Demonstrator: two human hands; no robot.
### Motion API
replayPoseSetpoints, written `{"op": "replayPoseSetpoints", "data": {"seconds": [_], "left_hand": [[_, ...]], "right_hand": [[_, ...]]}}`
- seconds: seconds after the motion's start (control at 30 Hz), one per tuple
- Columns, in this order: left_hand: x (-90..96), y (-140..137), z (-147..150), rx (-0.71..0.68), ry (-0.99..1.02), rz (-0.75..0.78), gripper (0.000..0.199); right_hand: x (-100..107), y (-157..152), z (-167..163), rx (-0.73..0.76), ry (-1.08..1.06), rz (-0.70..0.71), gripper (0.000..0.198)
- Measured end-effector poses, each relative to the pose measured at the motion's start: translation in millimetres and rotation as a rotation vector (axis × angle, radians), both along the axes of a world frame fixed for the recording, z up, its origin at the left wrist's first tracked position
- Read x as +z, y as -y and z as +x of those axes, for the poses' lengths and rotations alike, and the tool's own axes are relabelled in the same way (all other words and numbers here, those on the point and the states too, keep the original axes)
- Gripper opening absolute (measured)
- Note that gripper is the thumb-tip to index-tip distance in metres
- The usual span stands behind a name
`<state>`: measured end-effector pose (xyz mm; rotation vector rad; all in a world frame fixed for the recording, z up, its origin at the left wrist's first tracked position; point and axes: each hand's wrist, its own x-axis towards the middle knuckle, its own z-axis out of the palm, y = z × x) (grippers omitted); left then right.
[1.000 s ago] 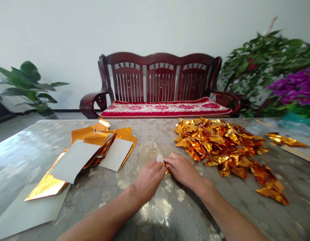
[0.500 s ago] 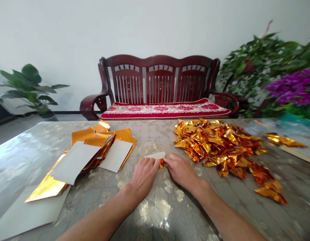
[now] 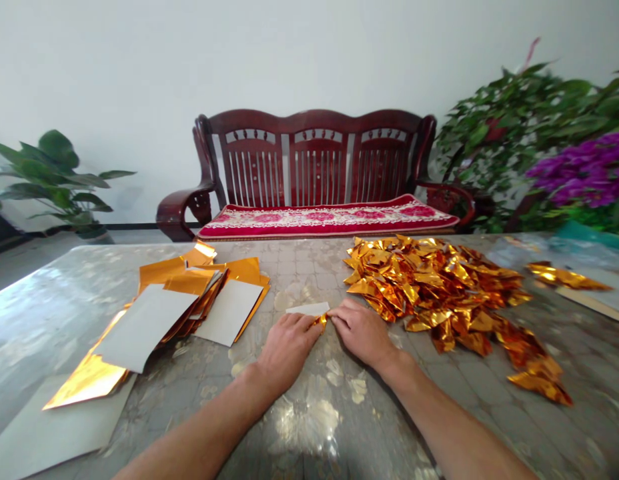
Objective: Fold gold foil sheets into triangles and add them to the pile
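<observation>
A partly folded sheet of gold foil paper (image 3: 308, 309) lies on the table between my hands, its pale back showing as a narrow strip and a bit of shiny gold in front. My left hand (image 3: 288, 341) lies over its left part, fingers closed on the paper and hiding most of it. At the right end, the fingertips of my right hand (image 3: 362, 331) pinch the paper's corner. To the right is a heap of folded gold foil pieces (image 3: 429, 280). Loose foil sheets (image 3: 148, 327), some pale side up, lie in a spread pile on the left.
The patterned table (image 3: 309, 427) fills the foreground. A pale sheet (image 3: 64, 427) lies at its near left. Clear plastic (image 3: 519, 250) and a board (image 3: 599, 293) lie far right. Behind stand a wooden bench (image 3: 317, 160), a potted plant (image 3: 59, 180) and purple flowers (image 3: 584, 170).
The pale strip looks narrower and the gold part in front has changed shape under my fingers. Both hands stay at the paper. The whole view has shifted slightly.
</observation>
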<state>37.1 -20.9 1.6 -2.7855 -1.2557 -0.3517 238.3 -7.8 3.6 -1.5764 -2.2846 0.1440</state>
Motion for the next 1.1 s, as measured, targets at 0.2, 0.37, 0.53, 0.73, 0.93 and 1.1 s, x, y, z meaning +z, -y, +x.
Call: {"op": "replayPoseSetpoints", "data": {"seconds": [0.2, 0.37, 0.53, 0.73, 0.93, 1.1], "left_hand": [[1.1, -8.6, -9.1, -0.048, 0.047, -0.030, 0.027], [1.0, -5.5, -7.1, -0.029, 0.027, -0.040, 0.028], [0.7, -0.6, -2.9, -0.007, 0.024, -0.052, 0.030], [1.5, 3.6, -0.4, 0.040, 0.023, -0.084, 0.033], [2.0, -6.5, -8.0, -0.014, 0.090, -0.094, 0.029], [5.4, -21.0, -18.9, -0.098, 0.165, -0.137, 0.030]], "right_hand": [[-5.3, -10.2, 3.4, 0.011, -0.043, 0.008, 0.025], [0.4, -6.8, 0.3, 0.005, 0.076, 0.035, 0.029], [9.5, -0.7, -4.8, 0.013, 0.184, 0.057, 0.033], [8.4, 2.5, -6.7, 0.012, 0.187, 0.079, 0.032], [-5.2, -6.8, 0.3, -0.075, -0.059, 0.031, 0.028], [-7.9, -14.5, 5.6, -0.012, -0.166, -0.004, 0.027]]}}
